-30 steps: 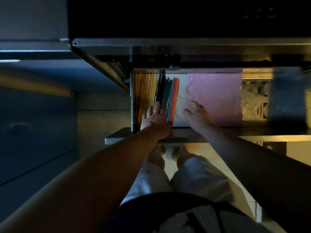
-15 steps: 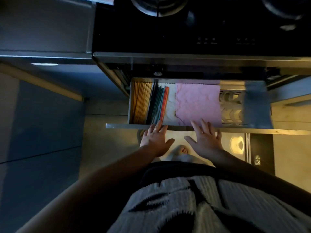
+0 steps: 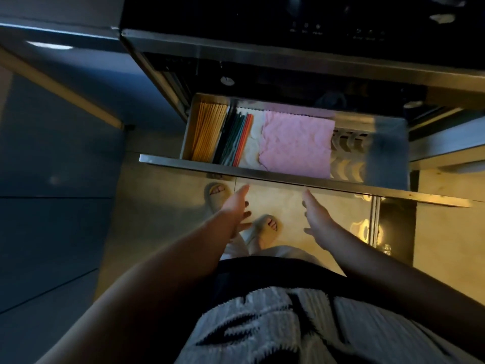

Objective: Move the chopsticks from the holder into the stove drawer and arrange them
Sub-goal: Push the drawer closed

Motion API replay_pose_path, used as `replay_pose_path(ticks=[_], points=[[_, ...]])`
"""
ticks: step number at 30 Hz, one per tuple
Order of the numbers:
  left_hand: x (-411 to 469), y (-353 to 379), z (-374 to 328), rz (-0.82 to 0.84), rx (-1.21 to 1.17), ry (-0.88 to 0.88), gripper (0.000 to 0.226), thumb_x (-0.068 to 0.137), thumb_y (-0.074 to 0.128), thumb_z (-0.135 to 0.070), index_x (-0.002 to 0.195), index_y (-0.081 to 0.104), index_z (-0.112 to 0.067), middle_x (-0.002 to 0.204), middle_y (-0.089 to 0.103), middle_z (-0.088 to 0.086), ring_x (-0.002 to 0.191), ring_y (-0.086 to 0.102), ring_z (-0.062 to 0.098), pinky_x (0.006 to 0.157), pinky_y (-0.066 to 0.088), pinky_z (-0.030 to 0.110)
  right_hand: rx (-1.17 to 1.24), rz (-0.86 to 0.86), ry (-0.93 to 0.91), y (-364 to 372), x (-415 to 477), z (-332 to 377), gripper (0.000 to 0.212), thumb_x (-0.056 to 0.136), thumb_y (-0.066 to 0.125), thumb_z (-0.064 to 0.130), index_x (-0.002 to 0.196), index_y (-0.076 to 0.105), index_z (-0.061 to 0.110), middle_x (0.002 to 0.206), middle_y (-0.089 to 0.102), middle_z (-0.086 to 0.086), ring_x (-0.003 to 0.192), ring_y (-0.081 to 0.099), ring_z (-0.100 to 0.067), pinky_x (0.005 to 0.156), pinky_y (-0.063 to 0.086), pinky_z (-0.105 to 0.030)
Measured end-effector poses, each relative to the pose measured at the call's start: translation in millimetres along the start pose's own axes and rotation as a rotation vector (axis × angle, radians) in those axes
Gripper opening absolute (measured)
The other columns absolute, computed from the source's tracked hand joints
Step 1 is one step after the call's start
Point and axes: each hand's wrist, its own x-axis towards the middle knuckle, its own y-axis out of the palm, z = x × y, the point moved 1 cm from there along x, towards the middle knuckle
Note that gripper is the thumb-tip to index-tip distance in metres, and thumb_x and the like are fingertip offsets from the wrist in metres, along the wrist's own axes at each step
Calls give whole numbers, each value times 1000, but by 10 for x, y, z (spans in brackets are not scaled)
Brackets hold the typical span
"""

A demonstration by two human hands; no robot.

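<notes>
The stove drawer [image 3: 288, 180] stands pulled out under the black stove [image 3: 210, 14]. Against its left wall lies a row of pale wooden chopsticks [image 3: 207, 131], lengthwise, with dark, green and red chopsticks [image 3: 236, 139] just beside them. A pink cloth [image 3: 296, 143] covers the middle, overlapping a white cloth [image 3: 252, 145]. The left hand [image 3: 237, 208] and right hand [image 3: 316, 216] hover near the drawer's front edge, fingers straight, empty. Below are slippered feet [image 3: 266, 227] on a tiled floor [image 3: 278, 200].
</notes>
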Motion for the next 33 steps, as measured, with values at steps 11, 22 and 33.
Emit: replay_pose_path(ticks=[11, 22, 33], points=[[6, 293, -282, 113, -604, 23, 71, 93, 44, -65, 147, 41, -19, 136, 54, 13, 126, 50, 33, 108, 38, 55, 1003, 277, 223, -169, 207, 197, 93, 79, 32, 83, 153, 17, 29, 156, 30, -14, 142, 29, -39, 110, 27, -61], [61, 524, -670, 102, -530, 10, 83, 80, 46, -81, 138, 50, -23, 127, 63, 13, 123, 56, 30, 104, 40, 52, 1216, 209, 262, -88, 400, 673, 97, 75, 34, 85, 152, 19, 28, 156, 24, -19, 141, 30, -38, 111, 27, -59], [237, 685, -1357, 199, -430, 96, 85, 87, 42, -76, 153, 27, -26, 147, 47, 15, 136, 44, 33, 109, 36, 53, 1252, 198, 162, -111, 775, 1329, 97, 76, 37, 84, 153, 14, 30, 159, 18, -18, 142, 27, -42, 108, 27, -61]])
